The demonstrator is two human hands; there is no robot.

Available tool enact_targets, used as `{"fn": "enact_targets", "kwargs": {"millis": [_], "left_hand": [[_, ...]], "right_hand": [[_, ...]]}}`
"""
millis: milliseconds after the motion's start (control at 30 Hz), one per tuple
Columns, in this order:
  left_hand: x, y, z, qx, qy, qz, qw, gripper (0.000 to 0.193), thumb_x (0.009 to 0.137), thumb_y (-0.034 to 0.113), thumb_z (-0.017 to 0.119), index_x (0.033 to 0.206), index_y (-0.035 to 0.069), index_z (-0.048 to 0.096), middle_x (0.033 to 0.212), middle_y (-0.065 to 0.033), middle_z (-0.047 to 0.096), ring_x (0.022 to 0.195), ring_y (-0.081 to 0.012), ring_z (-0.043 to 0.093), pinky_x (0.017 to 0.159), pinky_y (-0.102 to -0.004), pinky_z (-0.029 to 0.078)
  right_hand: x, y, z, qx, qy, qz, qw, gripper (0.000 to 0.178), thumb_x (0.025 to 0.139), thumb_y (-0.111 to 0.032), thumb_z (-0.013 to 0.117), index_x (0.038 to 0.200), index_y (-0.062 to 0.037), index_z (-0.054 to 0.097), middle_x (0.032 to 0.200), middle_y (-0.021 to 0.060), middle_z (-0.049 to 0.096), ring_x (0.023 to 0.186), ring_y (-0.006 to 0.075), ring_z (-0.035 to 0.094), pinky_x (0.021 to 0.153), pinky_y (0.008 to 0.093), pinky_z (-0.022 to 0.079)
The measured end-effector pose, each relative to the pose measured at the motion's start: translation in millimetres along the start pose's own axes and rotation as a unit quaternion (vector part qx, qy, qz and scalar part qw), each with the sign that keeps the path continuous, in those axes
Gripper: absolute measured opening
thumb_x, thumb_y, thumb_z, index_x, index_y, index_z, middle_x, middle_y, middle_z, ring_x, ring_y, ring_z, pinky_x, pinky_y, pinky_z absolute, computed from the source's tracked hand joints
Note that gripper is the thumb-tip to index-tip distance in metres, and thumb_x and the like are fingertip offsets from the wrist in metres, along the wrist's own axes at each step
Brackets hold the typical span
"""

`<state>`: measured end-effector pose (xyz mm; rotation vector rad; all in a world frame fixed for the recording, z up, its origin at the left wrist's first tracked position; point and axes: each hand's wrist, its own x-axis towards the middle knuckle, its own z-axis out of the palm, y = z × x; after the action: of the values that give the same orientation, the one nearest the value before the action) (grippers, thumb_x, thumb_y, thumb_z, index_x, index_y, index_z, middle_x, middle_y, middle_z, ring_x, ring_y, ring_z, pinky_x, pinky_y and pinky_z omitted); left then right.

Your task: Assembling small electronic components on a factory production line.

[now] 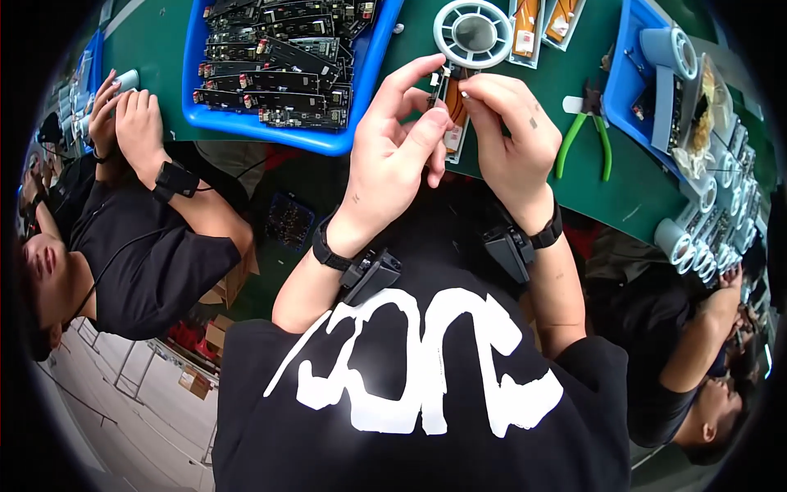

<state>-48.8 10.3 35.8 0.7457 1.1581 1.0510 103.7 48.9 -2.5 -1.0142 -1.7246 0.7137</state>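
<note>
My left hand (402, 143) grips a narrow black circuit board (440, 92) between thumb and fingers. Close beside it, my right hand (516, 123) is closed in a pinch on a small white connector (465, 95); any wire on it is too fine to make out. Under my fingertips lies a pale housing with an orange part (454, 135) in it, partly hidden by both hands. A pale round ring with spokes and a grey centre (473, 34) sits just beyond my fingertips.
A blue tray (332, 144) full of black circuit boards stands left of my hands. Two more pale housings with orange parts (525, 29) lie at the back. Green-handled pliers (584, 135) rest to the right, near another blue tray (615, 90). People work on both sides.
</note>
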Motion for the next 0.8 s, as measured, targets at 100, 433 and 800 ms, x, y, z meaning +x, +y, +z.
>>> {"fn": "enact_targets", "kwargs": {"millis": [100,433,800], "left_hand": [[-2,-3,-1,0.021,-0.019,0.012,1.000,0.048,0.105,0.011,0.050,0.152,0.006,0.038,0.095,-0.0071,0.058,0.057,-0.0057,0.050,0.047,-0.0184,0.041],[-4,-5,-4,0.005,-0.015,0.033,0.999,0.049,0.106,0.013,0.051,0.152,0.006,0.038,0.095,-0.0069,0.057,0.057,-0.0055,0.047,0.050,-0.0174,0.037],[-3,-3,-8,0.015,-0.004,0.045,0.999,0.050,0.106,0.015,0.052,0.152,0.005,0.038,0.096,-0.0070,0.058,0.059,-0.0056,0.048,0.051,-0.0174,0.038]], "right_hand": [[1,-1,-6,-0.010,-0.002,-0.006,1.000,0.016,0.084,0.006,0.075,0.098,0.0003,0.071,0.095,0.0119,0.072,0.080,0.0211,0.070,0.068,0.0283,0.056],[2,4,-8,0.004,0.010,-0.026,1.000,0.016,0.084,0.005,0.075,0.099,0.0003,0.072,0.096,0.0109,0.072,0.078,0.0169,0.069,0.065,0.0252,0.055],[2,6,-7,0.079,0.038,0.028,0.996,0.014,0.090,0.003,0.072,0.105,0.0021,0.071,0.098,0.0089,0.072,0.079,0.0134,0.068,0.066,0.0235,0.054]]}}
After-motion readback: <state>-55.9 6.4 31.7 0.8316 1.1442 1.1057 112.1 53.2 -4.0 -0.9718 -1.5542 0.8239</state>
